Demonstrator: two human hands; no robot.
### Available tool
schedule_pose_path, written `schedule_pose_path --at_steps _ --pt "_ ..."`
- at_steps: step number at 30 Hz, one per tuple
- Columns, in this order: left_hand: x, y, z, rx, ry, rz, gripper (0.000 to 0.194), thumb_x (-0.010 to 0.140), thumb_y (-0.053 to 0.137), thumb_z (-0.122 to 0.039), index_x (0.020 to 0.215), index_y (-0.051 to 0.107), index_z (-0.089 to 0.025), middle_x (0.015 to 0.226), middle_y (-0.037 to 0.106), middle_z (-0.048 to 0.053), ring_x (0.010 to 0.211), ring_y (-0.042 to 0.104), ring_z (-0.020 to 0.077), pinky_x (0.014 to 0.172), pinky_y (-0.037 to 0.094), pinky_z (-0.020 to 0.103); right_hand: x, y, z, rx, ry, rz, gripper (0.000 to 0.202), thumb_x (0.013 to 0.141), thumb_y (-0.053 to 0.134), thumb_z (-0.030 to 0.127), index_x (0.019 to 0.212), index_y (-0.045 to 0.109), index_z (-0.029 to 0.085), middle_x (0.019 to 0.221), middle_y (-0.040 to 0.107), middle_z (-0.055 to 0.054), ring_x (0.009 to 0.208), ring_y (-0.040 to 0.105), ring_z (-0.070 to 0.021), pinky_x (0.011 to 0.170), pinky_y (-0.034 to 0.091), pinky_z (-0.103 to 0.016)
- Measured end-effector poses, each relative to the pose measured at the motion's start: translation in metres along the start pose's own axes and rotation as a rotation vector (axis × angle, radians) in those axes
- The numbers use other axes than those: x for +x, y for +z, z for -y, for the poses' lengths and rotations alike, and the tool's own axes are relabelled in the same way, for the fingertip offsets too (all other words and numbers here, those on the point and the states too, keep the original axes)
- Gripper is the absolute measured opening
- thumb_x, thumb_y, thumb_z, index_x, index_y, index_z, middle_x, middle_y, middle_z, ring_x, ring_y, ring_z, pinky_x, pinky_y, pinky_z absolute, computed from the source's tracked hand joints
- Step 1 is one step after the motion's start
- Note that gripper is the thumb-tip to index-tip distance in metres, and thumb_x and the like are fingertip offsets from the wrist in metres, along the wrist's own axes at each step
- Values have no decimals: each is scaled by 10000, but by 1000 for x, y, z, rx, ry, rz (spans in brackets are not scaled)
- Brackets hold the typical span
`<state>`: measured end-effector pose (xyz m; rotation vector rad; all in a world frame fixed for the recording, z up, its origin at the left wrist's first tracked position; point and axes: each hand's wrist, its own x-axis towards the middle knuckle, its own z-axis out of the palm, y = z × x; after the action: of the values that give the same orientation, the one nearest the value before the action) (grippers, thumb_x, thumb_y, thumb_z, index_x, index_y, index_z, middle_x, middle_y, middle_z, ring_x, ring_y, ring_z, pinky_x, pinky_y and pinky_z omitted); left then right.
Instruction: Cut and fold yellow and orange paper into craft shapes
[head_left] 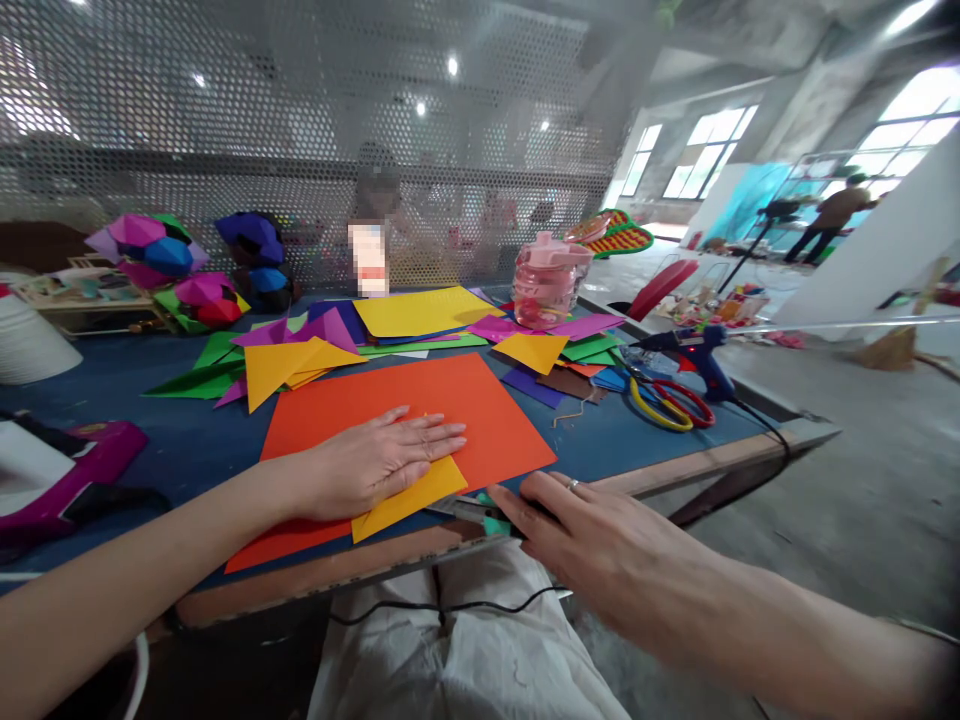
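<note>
My left hand (397, 455) lies flat, fingers stretched out, pressing a small yellow paper piece (420, 497) onto a large orange paper sheet (480, 415). Just right of the yellow piece, my right hand (562, 515) has its fingers closed around what looks like a utility knife (459, 507) with green parts. Its metal blade points left, close to the lower edges of the papers at the table's front. My right fingers cover most of the knife's handle.
Behind the orange sheet lie folded green, purple and yellow papers (296, 365). A pink bottle (545, 285), scissors (664, 405) and a blue glue gun (697, 360) with a cable stand right. Faceted paper balls (157, 250) sit back left. Perforated metal (300, 120) rises behind.
</note>
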<state>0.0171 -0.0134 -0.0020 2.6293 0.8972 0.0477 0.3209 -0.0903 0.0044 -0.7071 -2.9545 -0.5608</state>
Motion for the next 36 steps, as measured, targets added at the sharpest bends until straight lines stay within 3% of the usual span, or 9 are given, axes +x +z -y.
schedule_pose_path --at_steps 5,9,14,19,30,36 --pt "10 3 14 52 -108 -86 537 1117 212 -423 1636 265 -300 1724 210 -8 1604 125 241 1291 62 509 12 0 -15 -10 52 26 441 817 554 17 1244 598 115 1108 616 -112 896 645 -237 685 573 -366" --pt "16 5 22 46 -90 -139 542 1118 188 -416 1640 257 -287 1727 200 7 1608 96 237 1291 53 499 21 3 -30 -24 70 43 414 881 580 53 1289 572 122 1079 613 -100 814 648 -213 665 574 -354" --pt "15 0 25 1 -10 -67 510 1117 205 -499 1606 312 -401 1708 260 -50 1601 143 206 1286 79 480 26 9 -35 -32 39 6 386 929 579 105 1314 557 114 1049 608 -91 806 650 -209 662 573 -345" --pt "14 -4 25 1 -33 -23 529 1103 178 -569 1597 312 -435 1725 197 -57 1606 115 205 1280 34 507 26 9 -35 -15 21 -20 374 922 578 94 1296 576 111 1020 604 -83 754 625 -184 633 552 -323" --pt "14 -2 24 -1 -37 -39 523 1104 196 -558 1598 311 -430 1720 218 -52 1601 150 218 1278 51 519 19 0 -31 18 -25 19 386 861 555 2 1227 594 120 1036 642 -94 883 661 -216 669 574 -317" --pt "13 -2 24 5 -23 -47 533 1106 179 -552 1601 318 -413 1719 221 -44 1600 153 219 1279 51 511 32 6 -32 33 -15 25 369 932 563 83 1300 571 114 1049 635 -95 864 655 -209 652 568 -322"
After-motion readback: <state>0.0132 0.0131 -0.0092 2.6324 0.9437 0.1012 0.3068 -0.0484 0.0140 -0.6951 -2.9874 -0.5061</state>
